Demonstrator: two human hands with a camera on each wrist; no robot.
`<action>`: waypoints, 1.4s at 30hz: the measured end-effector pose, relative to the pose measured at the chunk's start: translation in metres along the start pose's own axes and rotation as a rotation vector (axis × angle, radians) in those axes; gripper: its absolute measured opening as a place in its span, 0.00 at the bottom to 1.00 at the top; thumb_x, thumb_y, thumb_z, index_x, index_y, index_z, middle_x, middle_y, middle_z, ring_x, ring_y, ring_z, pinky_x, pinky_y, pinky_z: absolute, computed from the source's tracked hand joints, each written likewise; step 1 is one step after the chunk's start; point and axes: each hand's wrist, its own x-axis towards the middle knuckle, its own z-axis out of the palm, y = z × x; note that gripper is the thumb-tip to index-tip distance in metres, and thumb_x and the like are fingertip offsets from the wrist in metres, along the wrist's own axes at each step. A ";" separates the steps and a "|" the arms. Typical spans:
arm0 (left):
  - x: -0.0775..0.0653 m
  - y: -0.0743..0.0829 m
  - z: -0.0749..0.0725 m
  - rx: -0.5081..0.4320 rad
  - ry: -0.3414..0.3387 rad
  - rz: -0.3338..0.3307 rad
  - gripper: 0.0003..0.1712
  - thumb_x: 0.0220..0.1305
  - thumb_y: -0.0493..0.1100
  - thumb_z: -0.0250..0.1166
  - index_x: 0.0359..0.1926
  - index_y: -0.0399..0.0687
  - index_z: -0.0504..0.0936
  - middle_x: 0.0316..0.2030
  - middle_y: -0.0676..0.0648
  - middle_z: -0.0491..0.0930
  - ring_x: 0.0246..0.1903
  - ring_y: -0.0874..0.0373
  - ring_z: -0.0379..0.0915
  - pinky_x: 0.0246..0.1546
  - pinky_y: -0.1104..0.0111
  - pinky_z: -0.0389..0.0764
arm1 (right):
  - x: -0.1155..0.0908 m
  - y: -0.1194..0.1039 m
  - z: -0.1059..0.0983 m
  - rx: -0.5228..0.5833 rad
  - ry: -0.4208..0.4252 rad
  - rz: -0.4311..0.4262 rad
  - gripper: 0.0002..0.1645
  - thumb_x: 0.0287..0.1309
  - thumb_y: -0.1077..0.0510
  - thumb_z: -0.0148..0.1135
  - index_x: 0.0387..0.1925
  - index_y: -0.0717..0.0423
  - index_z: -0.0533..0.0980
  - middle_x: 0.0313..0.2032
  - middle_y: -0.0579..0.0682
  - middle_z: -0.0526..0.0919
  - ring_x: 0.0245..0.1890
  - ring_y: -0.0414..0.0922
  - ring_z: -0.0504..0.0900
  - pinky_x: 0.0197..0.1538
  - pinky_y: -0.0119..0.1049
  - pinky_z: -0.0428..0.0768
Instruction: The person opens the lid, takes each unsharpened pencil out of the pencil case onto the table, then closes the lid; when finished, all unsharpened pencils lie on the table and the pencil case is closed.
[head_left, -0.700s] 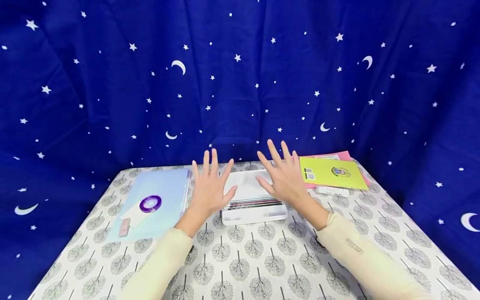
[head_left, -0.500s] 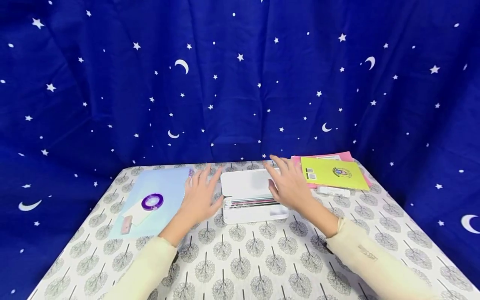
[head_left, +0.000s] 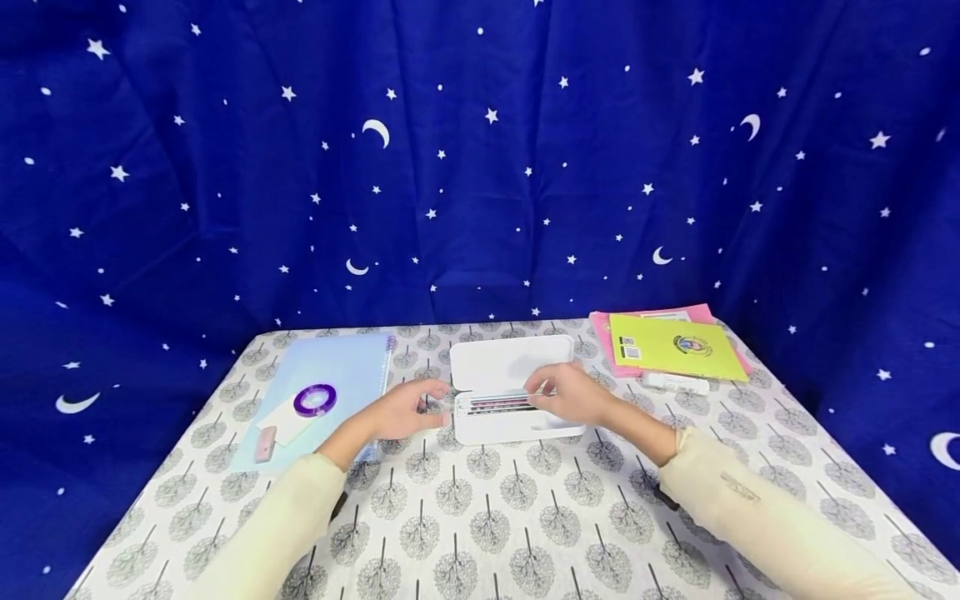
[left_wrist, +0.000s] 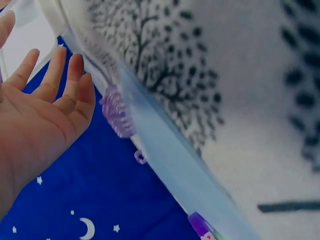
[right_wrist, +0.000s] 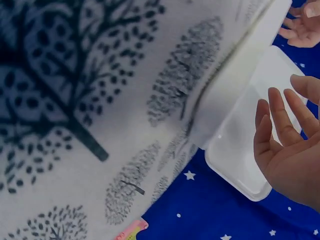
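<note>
A white pencil case (head_left: 495,431) lies with its lid (head_left: 495,362) raised, near the middle of the table. Several thin dark pencils (head_left: 498,405) lie side by side in it. My right hand (head_left: 573,394) is over the case's right part, fingers bent down at the pencils' ends. In the right wrist view its fingers (right_wrist: 284,120) are loosely bent, thumb apart, and no pencil shows in them; contact cannot be told. At the case's left end is my left hand (head_left: 401,410), thumb and fingers spread apart, holding nothing.
On the left lies a light blue spiral notebook (head_left: 337,358), bearing a purple tape roll (head_left: 315,400), a white card (head_left: 288,421) and a pink eraser (head_left: 266,445). Yellow-green (head_left: 667,346) and pink booklets (head_left: 603,337) lie at right, a white tube (head_left: 675,382) before them. A blue curtain (head_left: 480,208) hangs behind.
Both hands, earlier raised with spread fingers, have come down to the pencil case. The right hand has moved onto the pencils with fingers bending; the left has turned in toward the case's left end.
</note>
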 end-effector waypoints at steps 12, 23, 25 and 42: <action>0.010 0.002 0.017 0.070 -0.028 -0.057 0.45 0.57 0.60 0.71 0.71 0.49 0.66 0.62 0.44 0.74 0.61 0.46 0.69 0.63 0.47 0.68 | 0.010 0.013 0.014 -0.008 -0.073 0.012 0.09 0.55 0.62 0.68 0.39 0.59 0.85 0.35 0.46 0.88 0.33 0.39 0.82 0.40 0.37 0.81; 0.012 0.001 0.020 0.066 -0.035 -0.064 0.46 0.53 0.62 0.73 0.69 0.49 0.69 0.61 0.48 0.73 0.57 0.50 0.71 0.60 0.49 0.71 | 0.018 0.021 0.018 0.021 -0.124 0.011 0.06 0.54 0.64 0.70 0.35 0.60 0.86 0.32 0.46 0.87 0.33 0.38 0.81 0.42 0.37 0.80; 0.012 0.000 0.021 0.055 -0.040 -0.065 0.47 0.53 0.63 0.73 0.69 0.49 0.68 0.61 0.48 0.72 0.54 0.52 0.71 0.58 0.51 0.73 | 0.019 0.022 0.017 0.039 -0.147 0.017 0.05 0.54 0.66 0.69 0.34 0.61 0.85 0.32 0.47 0.87 0.34 0.39 0.82 0.43 0.37 0.81; 0.011 0.004 0.019 0.045 -0.029 -0.097 0.49 0.54 0.62 0.73 0.70 0.46 0.66 0.64 0.46 0.70 0.60 0.48 0.68 0.64 0.48 0.67 | 0.031 0.022 0.012 0.123 -0.317 0.002 0.04 0.55 0.68 0.68 0.34 0.65 0.83 0.29 0.49 0.85 0.32 0.38 0.79 0.41 0.30 0.80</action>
